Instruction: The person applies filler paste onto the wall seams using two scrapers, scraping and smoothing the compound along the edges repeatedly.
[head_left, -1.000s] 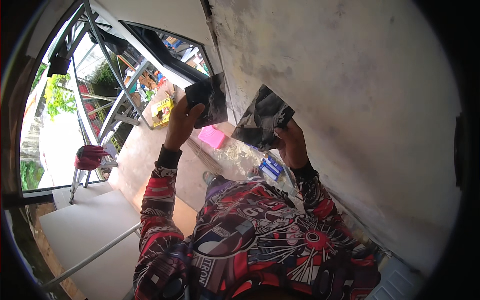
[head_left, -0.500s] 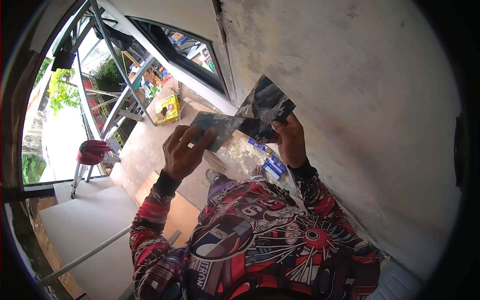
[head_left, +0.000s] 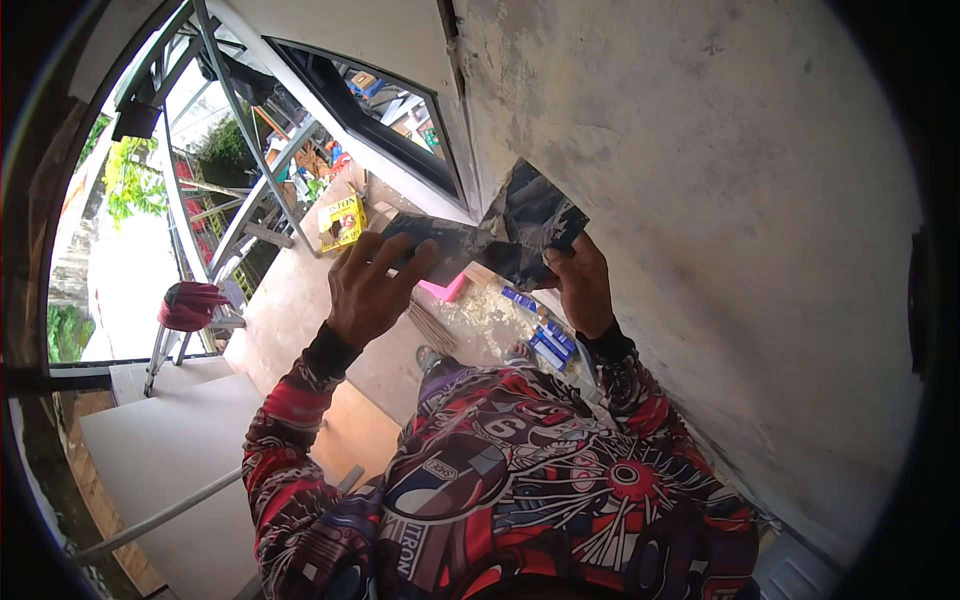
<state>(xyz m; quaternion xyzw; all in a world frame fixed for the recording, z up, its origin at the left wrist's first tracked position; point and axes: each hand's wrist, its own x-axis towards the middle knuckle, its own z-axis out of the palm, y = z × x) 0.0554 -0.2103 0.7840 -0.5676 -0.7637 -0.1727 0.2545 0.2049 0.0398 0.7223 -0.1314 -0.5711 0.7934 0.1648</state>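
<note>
With closed fingers [head_left: 418,265], the left hand [head_left: 364,302] is gripping a smeared plate [head_left: 455,247], now overlapping in view the second plate [head_left: 533,212], which the right hand [head_left: 583,285] is pinching; apart one second ago, they are apparently working together.

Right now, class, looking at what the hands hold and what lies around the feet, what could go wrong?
1. The left hand holds a dark plate that overlaps, in this view, the second plate in the right hand; an edge might catch a finger.
2. Pale patches mark both plates; if loose, they could drop to the floor.
3. Blue packages and pale debris lie near the feet, so a step might slip.
</note>
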